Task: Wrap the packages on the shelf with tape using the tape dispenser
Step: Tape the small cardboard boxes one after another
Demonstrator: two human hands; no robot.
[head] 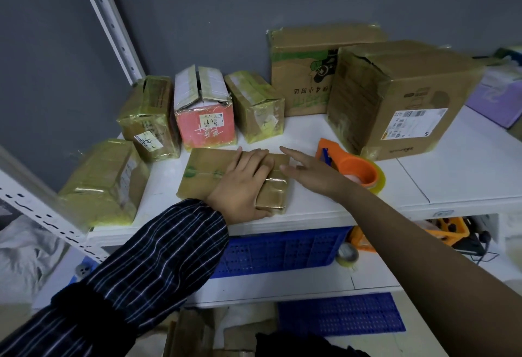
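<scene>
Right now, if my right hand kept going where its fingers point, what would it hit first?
Likely the small tape-wrapped package beside the red box, though the right hand may brush the left hand first; depth unclear.

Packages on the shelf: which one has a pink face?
The white-topped package, standing between two small tape-wrapped brown ones; no other shows pink.

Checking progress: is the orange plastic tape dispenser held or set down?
Set down: orange tape dispenser rests on the white shelf, right hand open beside it.
</scene>
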